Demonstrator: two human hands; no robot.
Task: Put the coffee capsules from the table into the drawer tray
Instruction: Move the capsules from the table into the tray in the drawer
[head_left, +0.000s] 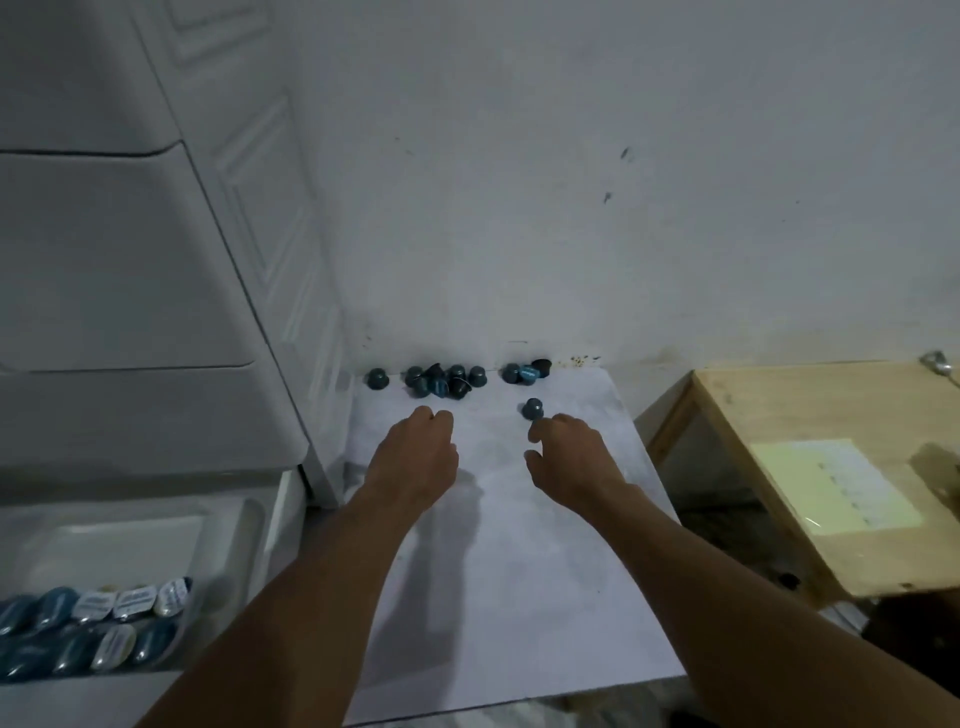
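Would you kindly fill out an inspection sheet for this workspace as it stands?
Surface: white table, mostly bare, dusty-looking.
Job's things: capsules clustered at the far edge by the wall; one lone capsule nearer; drawer tray at lower left, open, with capsules in its near end.
Clutter: nothing seen on the table.
Grippers: left hand loosely closed, short of the cluster, seemingly empty; right hand with fingers just short of the lone capsule.
Cables: nothing seen.
Surroundings: white drawer unit at left, marked wall behind, wooden stand with a paper at right.
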